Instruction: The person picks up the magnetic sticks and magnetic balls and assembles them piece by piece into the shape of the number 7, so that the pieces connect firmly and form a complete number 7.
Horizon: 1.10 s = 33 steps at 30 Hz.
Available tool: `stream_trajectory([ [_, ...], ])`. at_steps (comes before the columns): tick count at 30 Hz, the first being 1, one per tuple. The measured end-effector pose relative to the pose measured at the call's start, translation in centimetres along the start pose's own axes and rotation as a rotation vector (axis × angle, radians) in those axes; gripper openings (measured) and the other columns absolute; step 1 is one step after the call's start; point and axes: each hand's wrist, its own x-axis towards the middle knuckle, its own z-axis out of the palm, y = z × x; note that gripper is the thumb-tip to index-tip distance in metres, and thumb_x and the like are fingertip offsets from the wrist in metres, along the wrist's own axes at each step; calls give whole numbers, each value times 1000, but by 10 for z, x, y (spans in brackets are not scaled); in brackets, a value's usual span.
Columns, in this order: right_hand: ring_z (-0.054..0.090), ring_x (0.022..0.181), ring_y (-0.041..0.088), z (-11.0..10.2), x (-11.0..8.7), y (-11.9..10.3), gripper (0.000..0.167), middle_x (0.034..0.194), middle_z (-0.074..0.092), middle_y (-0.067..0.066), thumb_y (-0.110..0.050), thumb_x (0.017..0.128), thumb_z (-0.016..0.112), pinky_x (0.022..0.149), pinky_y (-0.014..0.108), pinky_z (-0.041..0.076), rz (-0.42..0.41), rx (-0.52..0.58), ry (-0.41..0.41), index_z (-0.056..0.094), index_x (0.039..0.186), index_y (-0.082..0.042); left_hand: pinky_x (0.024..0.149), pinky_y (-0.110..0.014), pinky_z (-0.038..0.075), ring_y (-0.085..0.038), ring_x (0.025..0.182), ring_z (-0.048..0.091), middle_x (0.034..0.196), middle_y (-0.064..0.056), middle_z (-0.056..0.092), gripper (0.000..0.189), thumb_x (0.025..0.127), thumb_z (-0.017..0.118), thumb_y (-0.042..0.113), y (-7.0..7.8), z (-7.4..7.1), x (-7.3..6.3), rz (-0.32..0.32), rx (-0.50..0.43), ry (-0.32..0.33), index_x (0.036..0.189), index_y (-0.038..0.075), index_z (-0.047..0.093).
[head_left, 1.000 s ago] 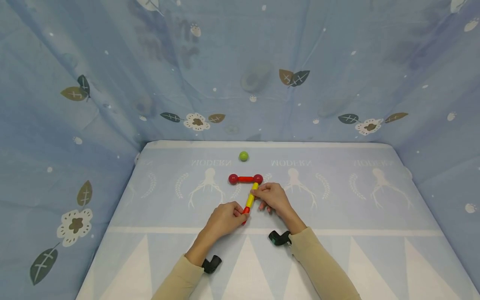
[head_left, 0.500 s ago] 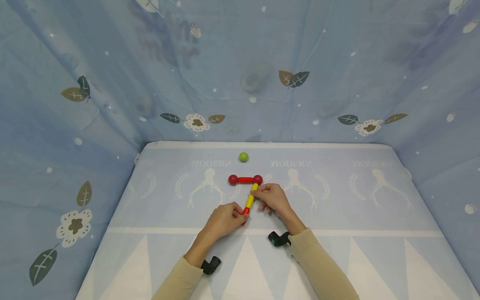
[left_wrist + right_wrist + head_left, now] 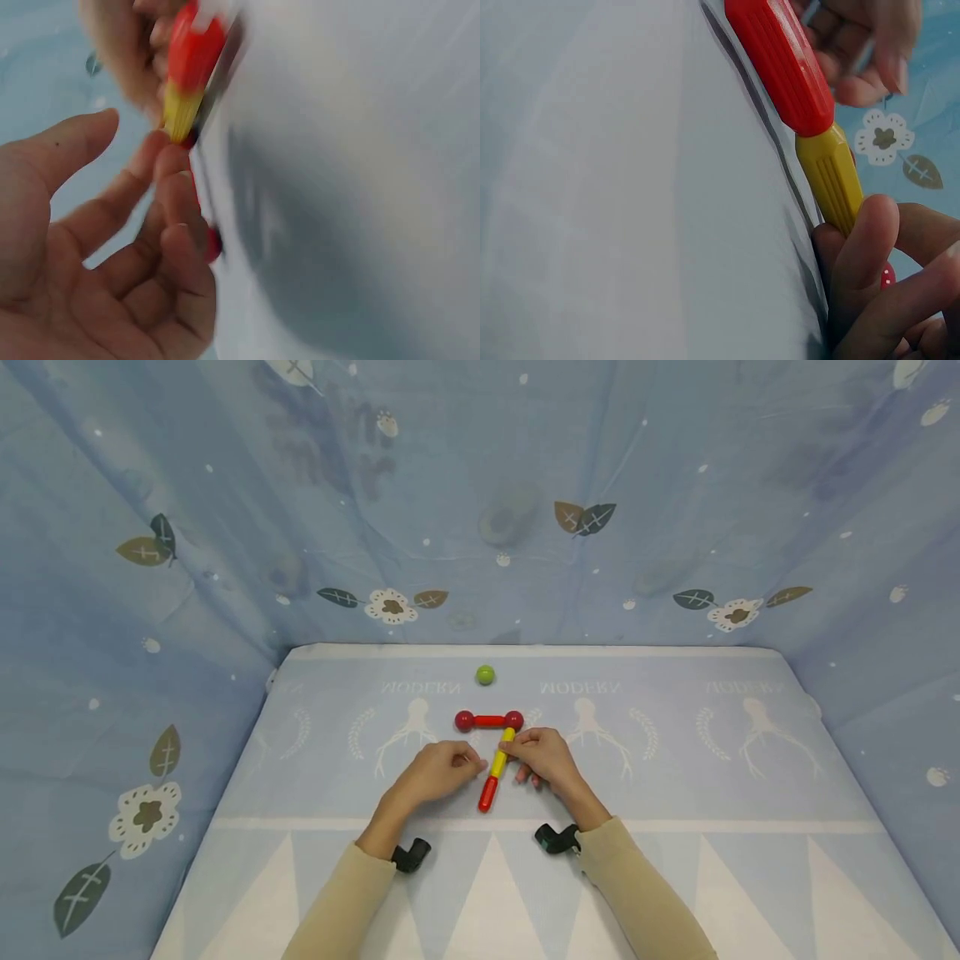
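My right hand (image 3: 550, 755) pinches a yellow ridged rod (image 3: 500, 763) between thumb and finger. One end of that rod meets a dark red ball (image 3: 513, 720); at its near end a red ridged rod (image 3: 784, 64) continues in line with it. Another red rod (image 3: 489, 722) lies crosswise farther back, joining that ball to a second dark red ball (image 3: 465, 721). My left hand (image 3: 438, 770) is just left of the yellow rod, holding nothing. In the left wrist view its thumb stands apart from loosely bent fingers (image 3: 184, 199).
A green ball (image 3: 485, 675) sits alone near the far edge of the cloth-covered table (image 3: 675, 760). Blue patterned curtains (image 3: 480, 527) enclose the table at the back and sides. Black wrist devices (image 3: 557, 839) stick out inward from the sleeves.
My left hand has let go of the near red rod and moved back and to the left. My right hand keeps its pinch on the yellow rod, nearly unmoved.
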Motion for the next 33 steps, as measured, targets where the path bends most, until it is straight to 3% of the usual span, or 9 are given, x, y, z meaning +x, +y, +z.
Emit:
stream_trajectory([
  [7, 56, 40, 16, 0, 1, 0, 35, 70, 69, 11, -35, 86, 80, 37, 24, 38, 8, -15, 1, 69, 95, -3, 72, -35, 52, -18, 85, 62, 92, 2, 68, 15, 95, 70, 31, -7, -31, 50, 42, -62, 214, 101, 17, 73],
  [12, 57, 41, 16, -1, 1, 1, 36, 72, 71, 10, -34, 86, 80, 37, 23, 38, 18, -4, -2, 68, 97, -2, 84, -39, 52, -22, 98, 62, 108, -3, 65, 26, 95, 71, 33, -17, -34, 86, 64, -129, 279, 115, 17, 70],
  [16, 57, 42, 16, -1, 0, 1, 38, 74, 71, 10, -35, 86, 80, 37, 23, 39, 2, 6, -9, 68, 98, -1, 93, -45, 49, -29, 110, 59, 122, -10, 61, 38, 95, 71, 32, -21, -32, 108, 57, -174, 299, 129, 15, 66],
  [21, 58, 42, 16, -1, 0, 1, 38, 75, 71, 9, -36, 86, 80, 37, 22, 39, -15, 0, -13, 69, 98, -1, 95, -48, 47, -34, 117, 55, 131, -16, 55, 47, 96, 70, 29, -24, -27, 123, 31, -157, 295, 139, 16, 59],
  [33, 59, 42, 16, 0, 2, 1, 37, 76, 72, 7, -34, 86, 79, 37, 22, 39, -10, -10, 2, 68, 99, -1, 96, -51, 44, -36, 119, 51, 130, -22, 53, 54, 96, 68, 33, -23, -23, 140, -20, 35, 200, 146, 20, 52],
])
